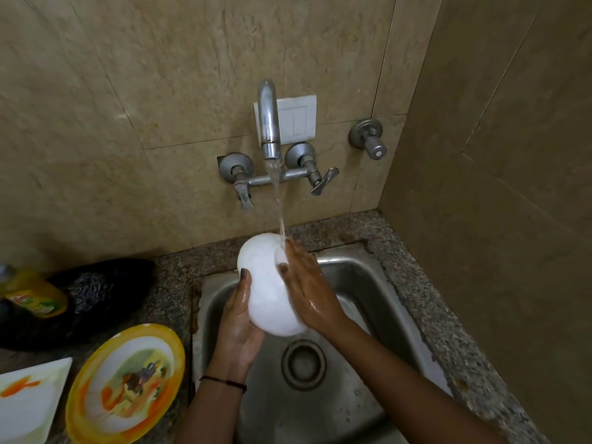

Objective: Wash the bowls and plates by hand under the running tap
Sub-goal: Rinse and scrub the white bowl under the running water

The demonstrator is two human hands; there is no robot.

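Left grip (238, 322) curled round white bowl (266, 293) over steel sink (362, 283); right grip (309, 283) flat, fingers straight against bowl, under tap stream (278, 193).

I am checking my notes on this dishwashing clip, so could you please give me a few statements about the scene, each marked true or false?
1. Water runs from the tap onto the white bowl. True.
2. The left hand grips the bowl from below, thumb on its side. True.
3. The right hand holds a sponge. False: it is bare, its straight fingers pressed against the bowl.
4. The yellow-rimmed plate lies in the steel sink. False: it sits on the granite counter, left of the sink.
5. The bowl rests on the sink's drain. False: it is held up above it.
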